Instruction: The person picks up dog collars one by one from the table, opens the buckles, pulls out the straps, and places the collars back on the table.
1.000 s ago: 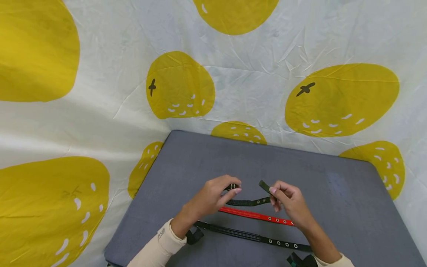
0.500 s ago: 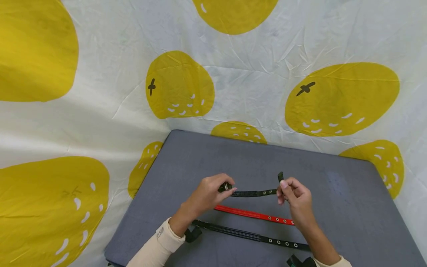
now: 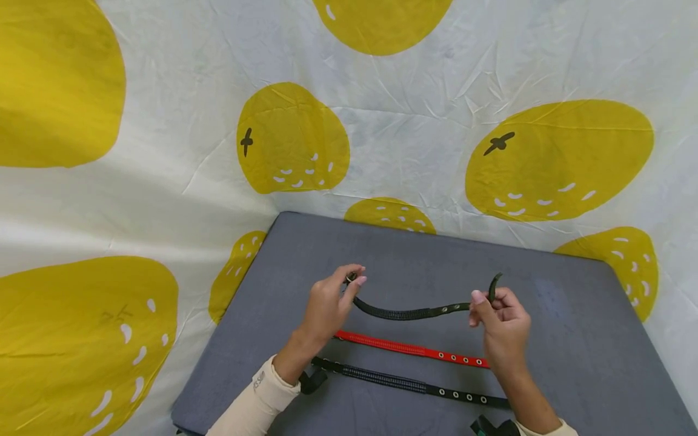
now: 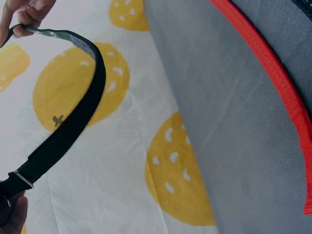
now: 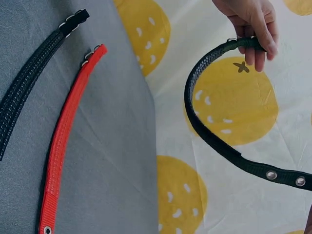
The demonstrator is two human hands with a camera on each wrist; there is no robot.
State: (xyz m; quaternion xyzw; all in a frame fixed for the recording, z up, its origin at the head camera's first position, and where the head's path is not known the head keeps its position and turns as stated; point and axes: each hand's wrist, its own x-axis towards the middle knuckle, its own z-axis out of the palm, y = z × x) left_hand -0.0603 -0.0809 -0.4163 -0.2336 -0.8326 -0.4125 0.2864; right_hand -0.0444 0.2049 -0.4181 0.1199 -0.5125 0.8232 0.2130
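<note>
A dark green pet collar (image 3: 400, 315) with metal eyelets sags in a shallow curve between both hands, raised over the table. My left hand (image 3: 324, 303) pinches its buckle end between thumb and fingers; a metal loop (image 4: 23, 179) shows there in the left wrist view. At the other end my right hand (image 3: 504, 321) pinches the collar beyond the eyelets (image 5: 271, 174), and its tip sticks up past the fingers. Nearer the body, a red collar (image 3: 392, 346) and a black collar (image 3: 382, 379) lie stretched out on the table, roughly parallel.
The grey padded table (image 3: 305, 254) reaches back to a white curtain (image 3: 403, 145) printed with yellow fruit, which also hangs along the left side. Black straps (image 3: 313, 383) sit at the wrists, over the table's near part.
My hands have moved apart, the left one up and leftward, the right one to the right. The green collar has risen and spread out between them. Red and black collars stay put.
</note>
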